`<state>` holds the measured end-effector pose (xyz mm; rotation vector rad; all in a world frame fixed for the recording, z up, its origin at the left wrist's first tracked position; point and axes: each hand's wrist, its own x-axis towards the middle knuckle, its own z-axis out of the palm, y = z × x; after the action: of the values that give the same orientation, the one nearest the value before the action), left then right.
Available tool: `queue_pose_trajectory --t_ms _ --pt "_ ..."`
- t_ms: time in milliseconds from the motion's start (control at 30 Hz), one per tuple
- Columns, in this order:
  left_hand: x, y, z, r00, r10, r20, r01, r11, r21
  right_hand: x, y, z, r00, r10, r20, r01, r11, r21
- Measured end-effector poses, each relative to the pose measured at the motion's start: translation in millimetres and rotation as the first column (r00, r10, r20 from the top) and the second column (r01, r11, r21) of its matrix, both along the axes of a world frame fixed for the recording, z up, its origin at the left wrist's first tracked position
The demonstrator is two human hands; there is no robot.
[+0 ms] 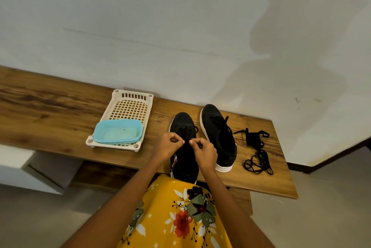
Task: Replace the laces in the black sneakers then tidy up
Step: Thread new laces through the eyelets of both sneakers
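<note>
Both hands, left hand and right hand, pinch the lace over the centre-frame sneaker; keep tension even, snug the knot down.

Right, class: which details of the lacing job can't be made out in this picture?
- Head view: the lace under the left hand and right hand is covered by the fingers; the knot stage is unclear.
- Near sneaker: heel hidden by arms and dress.
- Loose laces: tangled, count unclear.
- Blue tub: a speck inside, too small.
</note>
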<state>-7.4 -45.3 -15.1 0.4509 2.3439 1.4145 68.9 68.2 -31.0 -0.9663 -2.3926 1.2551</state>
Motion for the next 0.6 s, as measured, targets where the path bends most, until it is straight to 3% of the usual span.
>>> queue_pose_trajectory --t_ms 233,400,533,600 --pt "5.3 -8.3 -9.0 0.997 -0.011 0.083 -0.003 0.985 0.17 0.7 1.3 0.2 1.0 0.004 0.008 -0.003 1.0 -0.019" --pt "-17.2 6.1 -4.6 0.979 0.156 -0.132 -0.146 0.986 0.081 1.0 2.8 0.1 0.999 0.03 0.018 -0.03 0.999 -0.016" --pt "-42.4 20.3 1.8 0.988 -0.141 -0.06 0.127 0.974 -0.187 2.1 3.5 -0.4 0.998 0.053 0.025 -0.053 0.999 0.002" --pt "-46.9 23.7 7.3 0.98 -0.197 -0.008 0.191 0.958 -0.211 1.7 4.6 -2.1 0.998 0.056 0.023 -0.056 0.998 0.015"
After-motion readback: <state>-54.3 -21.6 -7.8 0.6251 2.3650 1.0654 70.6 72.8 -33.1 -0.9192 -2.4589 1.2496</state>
